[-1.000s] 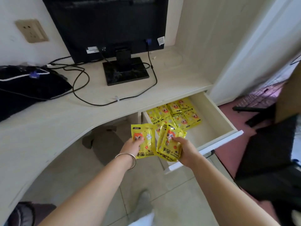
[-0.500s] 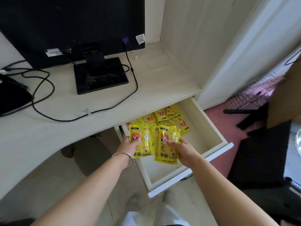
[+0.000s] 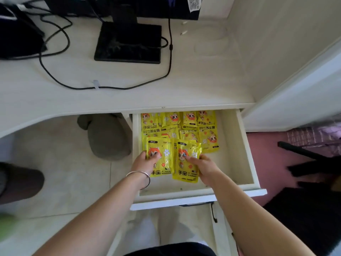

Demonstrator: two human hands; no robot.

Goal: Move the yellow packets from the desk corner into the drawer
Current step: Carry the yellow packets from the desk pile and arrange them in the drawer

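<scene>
The white drawer (image 3: 247,150) stands pulled out under the desk top (image 3: 184,84). Several yellow packets (image 3: 190,124) with a cartoon face lie in rows at its back. My left hand (image 3: 144,162), with a silver bracelet on the wrist, grips one yellow packet (image 3: 164,159) over the drawer's left side. My right hand (image 3: 204,168) holds a small stack of yellow packets (image 3: 186,167) just to the right of it, low inside the drawer. The two held lots sit side by side, overlapping the rows behind them. Whether they rest on the drawer floor I cannot tell.
A monitor base (image 3: 129,43) and black cables (image 3: 110,87) lie on the desk behind the drawer. A white cabinet wall (image 3: 276,43) rises at the right. A grey shape (image 3: 107,137) lies on the tiled floor under the desk. Dark chair parts (image 3: 313,163) stand at the right.
Both hands carried their packets forward from in front of the drawer to inside it and lowered them. The camera tilted down and closer over the drawer.
</scene>
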